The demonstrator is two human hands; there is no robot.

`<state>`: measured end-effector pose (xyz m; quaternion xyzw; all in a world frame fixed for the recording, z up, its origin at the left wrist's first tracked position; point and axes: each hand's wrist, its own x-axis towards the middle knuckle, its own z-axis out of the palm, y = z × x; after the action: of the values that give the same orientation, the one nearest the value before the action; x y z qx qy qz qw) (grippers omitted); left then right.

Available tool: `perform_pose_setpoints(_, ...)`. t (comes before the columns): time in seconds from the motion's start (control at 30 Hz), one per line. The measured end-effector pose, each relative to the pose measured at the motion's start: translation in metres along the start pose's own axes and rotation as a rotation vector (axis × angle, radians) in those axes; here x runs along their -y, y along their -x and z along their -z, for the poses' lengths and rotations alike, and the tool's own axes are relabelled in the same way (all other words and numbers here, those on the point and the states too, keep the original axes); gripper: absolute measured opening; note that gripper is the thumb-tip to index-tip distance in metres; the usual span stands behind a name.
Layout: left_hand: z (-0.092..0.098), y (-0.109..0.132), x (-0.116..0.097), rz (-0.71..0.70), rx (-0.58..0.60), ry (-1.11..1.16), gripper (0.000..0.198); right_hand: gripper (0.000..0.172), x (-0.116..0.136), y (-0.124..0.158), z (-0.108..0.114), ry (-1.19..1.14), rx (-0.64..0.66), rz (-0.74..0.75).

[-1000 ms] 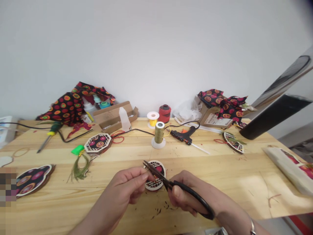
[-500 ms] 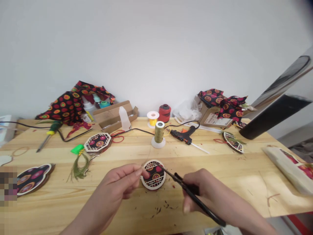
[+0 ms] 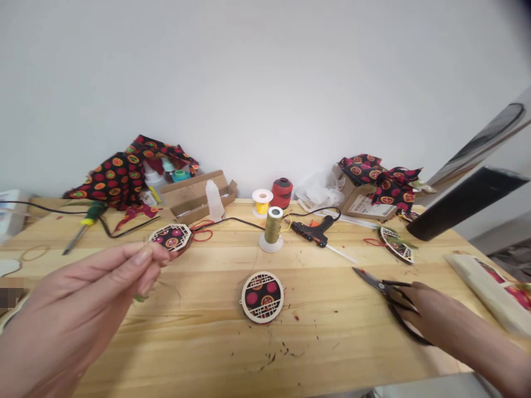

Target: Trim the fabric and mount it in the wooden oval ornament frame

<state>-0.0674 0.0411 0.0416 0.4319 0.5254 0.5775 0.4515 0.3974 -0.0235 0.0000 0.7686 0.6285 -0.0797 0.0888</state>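
My left hand [image 3: 108,279] is raised at the left with thumb and fingertips pinched together. Fine olive thread [image 3: 172,284] trails below its fingertips, mostly blurred. Behind it lie an eight-sided fabric-and-lattice ornament [image 3: 171,237] and a partly hidden green tassel. My right hand [image 3: 435,312] has its fingers around the handles of black scissors [image 3: 384,290], low over the table at the right, with the blades pointing up-left. A round ornament [image 3: 263,298] with patterned fabric and pale wooden lattice lies at the centre, apart from both hands.
An olive thread spool [image 3: 272,226] stands behind the round ornament, with yellow [image 3: 262,205] and red [image 3: 282,193] spools farther back. Near them lie a glue gun [image 3: 317,229] and its cord. A screwdriver [image 3: 78,235] lies left; a fan-shaped ornament [image 3: 396,246] and black roll [image 3: 464,202] are right.
My left hand has moved left and up, away from the round ornament. My right hand has carried the scissors to the right, down near the tabletop. The round ornament stays, now uncovered.
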Motion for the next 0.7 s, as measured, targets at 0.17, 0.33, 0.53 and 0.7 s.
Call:
perform_pose_setpoints(0.17,-0.010,0.010,-0.001,0.146,0.081,0.115,0.011,0.023,0.044,-0.006,0.028,0.070,-0.077,0.011)
perform_pose_setpoints(0.33,-0.020,0.025,0.011,0.337,0.064,0.089,0.028,0.020,0.140,-0.004,0.053,-0.341,-0.308,0.614)
perform_pose_setpoints(0.53,-0.029,0.043,0.022,0.415,0.100,0.083,0.032,0.017,0.228,-0.027,0.056,-0.046,-0.280,1.031)
perform_pose_setpoints(0.7,-0.028,0.048,0.024,0.419,0.088,0.118,0.026,0.016,0.257,-0.052,0.053,0.115,-0.242,1.169)
